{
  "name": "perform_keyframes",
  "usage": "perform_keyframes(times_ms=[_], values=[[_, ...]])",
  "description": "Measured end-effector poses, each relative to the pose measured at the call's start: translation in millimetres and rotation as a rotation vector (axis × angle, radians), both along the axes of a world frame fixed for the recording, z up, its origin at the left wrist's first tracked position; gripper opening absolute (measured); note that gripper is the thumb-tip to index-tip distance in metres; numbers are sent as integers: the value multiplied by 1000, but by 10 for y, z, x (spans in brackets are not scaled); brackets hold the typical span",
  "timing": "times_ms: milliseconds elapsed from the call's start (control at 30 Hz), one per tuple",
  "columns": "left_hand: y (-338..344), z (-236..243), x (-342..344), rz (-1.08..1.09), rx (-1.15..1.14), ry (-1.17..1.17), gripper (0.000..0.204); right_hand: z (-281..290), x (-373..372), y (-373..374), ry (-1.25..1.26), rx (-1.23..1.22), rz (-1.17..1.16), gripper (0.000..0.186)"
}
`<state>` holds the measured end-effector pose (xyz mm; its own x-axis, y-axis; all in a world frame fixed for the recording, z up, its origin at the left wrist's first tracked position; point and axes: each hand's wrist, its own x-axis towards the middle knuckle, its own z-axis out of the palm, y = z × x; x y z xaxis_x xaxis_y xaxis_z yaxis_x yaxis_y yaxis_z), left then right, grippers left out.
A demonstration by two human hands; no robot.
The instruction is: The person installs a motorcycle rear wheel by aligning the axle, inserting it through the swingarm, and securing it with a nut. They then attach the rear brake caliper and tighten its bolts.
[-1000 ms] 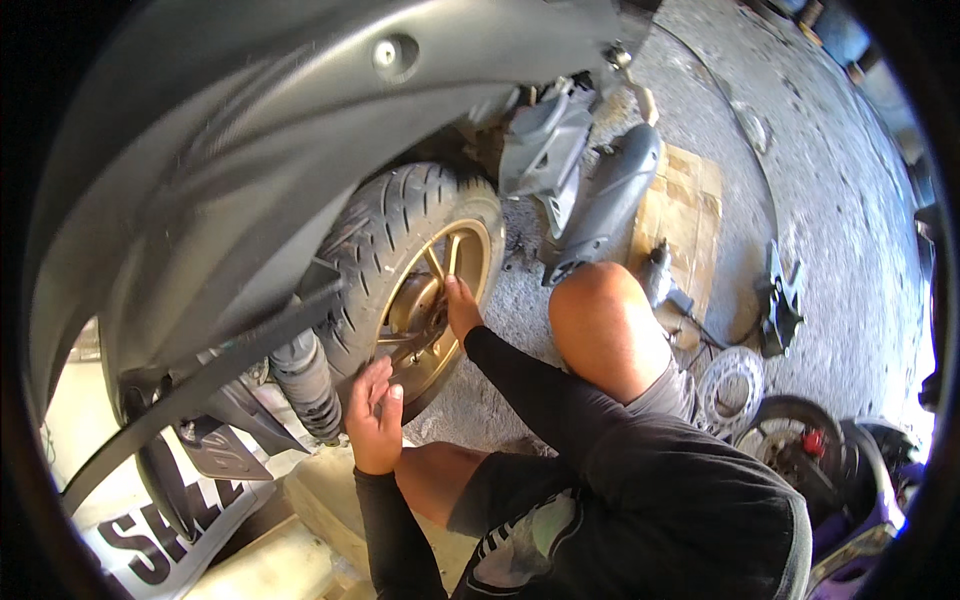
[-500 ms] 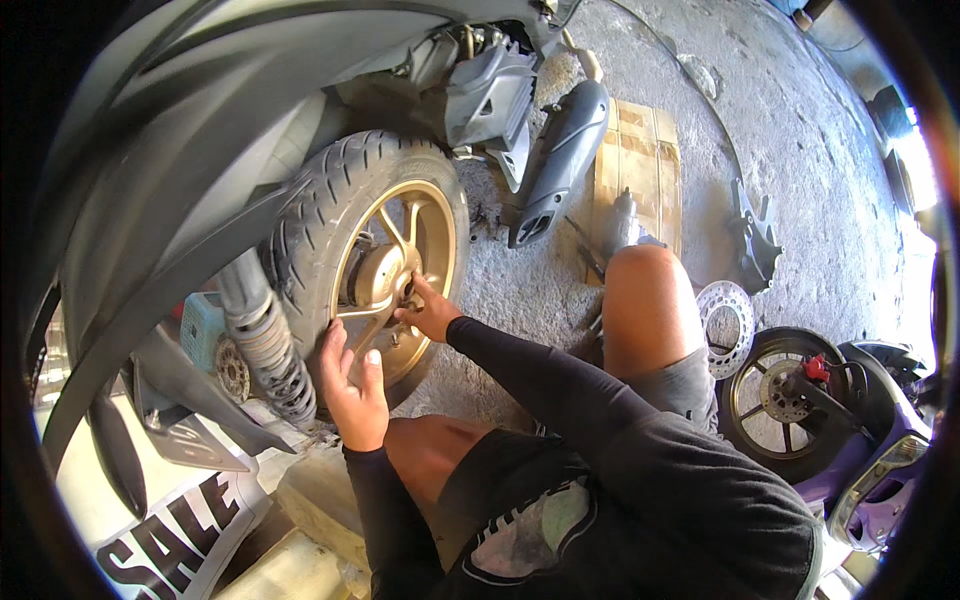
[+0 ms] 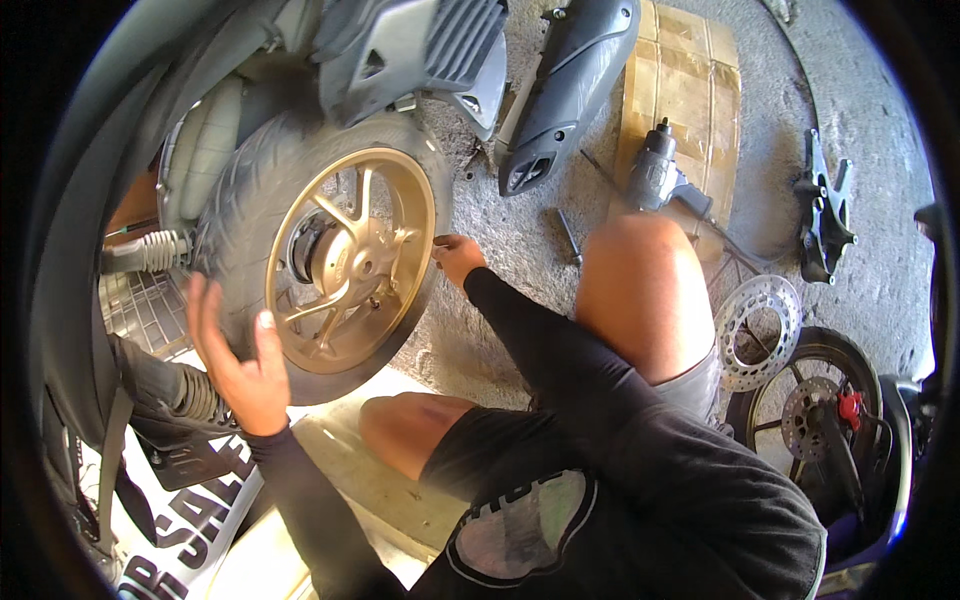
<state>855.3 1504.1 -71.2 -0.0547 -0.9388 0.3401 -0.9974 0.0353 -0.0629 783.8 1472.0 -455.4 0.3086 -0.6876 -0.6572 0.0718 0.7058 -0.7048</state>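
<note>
A wheel with a gold spoked rim (image 3: 395, 260) and black tire (image 3: 240, 180) sits under dark motorcycle bodywork (image 3: 85, 350). My left hand (image 3: 240, 360) is raised at the tire's lower left, fingers apart and nothing in them; whether it touches the rubber I cannot tell. My right hand (image 3: 458, 258) is at the tire's right side with fingers curled together; what they hold, if anything, is too small to make out. A coiled shock absorber (image 3: 155, 250) stands left of the wheel.
Beyond my bare knee (image 3: 645, 290) lie an impact wrench (image 3: 655, 170) on cardboard (image 3: 685, 70), a socket bar (image 3: 565, 235), a grey exhaust cover (image 3: 575, 70), a black bracket (image 3: 822, 210) and a brake disc (image 3: 735, 365). Another wheel (image 3: 770, 435) is at lower right, a printed banner (image 3: 195, 520) at lower left.
My right hand has left the hub for the tire's right edge. My left hand has shifted left and spread its fingers. The view has shifted, showing more of the wheel's face.
</note>
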Motion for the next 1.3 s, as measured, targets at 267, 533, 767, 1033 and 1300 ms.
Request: perform_keyframes(times_ms=[267,533,767,1033,1300], values=[[-797,47,199,236,242,13,77,576,308,45,-492,-42,96,90],[-1213,141,407,290,550,87,94,469,593,57,-521,15,107,80],[-1213,148,162,269,625,141,102,668,499,-64,-665,194,74,80],[-1173,113,16,272,565,-34,99,657,553,-72,-698,241,72,76],[-1176,139,-7,216,538,-172,92,466,617,-8,-594,48,64,73]])
